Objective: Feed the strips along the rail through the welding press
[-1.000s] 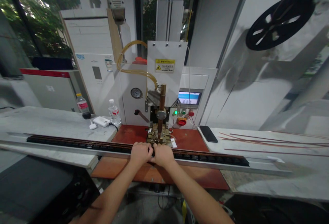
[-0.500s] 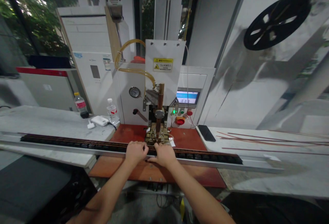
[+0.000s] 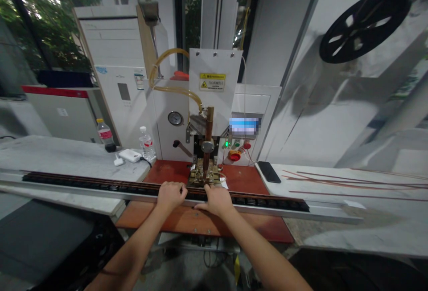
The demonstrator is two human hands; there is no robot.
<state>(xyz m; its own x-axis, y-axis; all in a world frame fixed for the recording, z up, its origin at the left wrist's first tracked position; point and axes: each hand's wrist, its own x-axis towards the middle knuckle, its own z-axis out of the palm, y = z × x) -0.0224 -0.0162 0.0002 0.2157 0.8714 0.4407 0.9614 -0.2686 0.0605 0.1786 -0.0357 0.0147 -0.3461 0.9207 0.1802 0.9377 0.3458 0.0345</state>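
Note:
A long black strip [image 3: 270,201] with thin copper-coloured rods along it lies in a silver metal channel [image 3: 334,215] running left to right in front of me. My left hand [image 3: 171,194] is closed over the strip, just left of the machine's copper electrode [image 3: 206,166]. My right hand [image 3: 216,199] grips the strip right of the electrode, its thumb against the channel's near side. The fingertips of both hands are partly hidden. The electrode stands upright above a brass-coloured fixture [image 3: 200,174], directly behind the hands.
A white press-like machine [image 3: 214,108] with hoses and a gauge [image 3: 175,118] stands behind. Bottles [image 3: 146,144] and a white power bank [image 3: 130,155] are on the left table. A phone [image 3: 269,172] and loose copper rods [image 3: 321,179] lie on the right table.
The black strip and its channel have shifted slightly to the left. My left hand has moved left and my right hand a little right, widening the gap between them.

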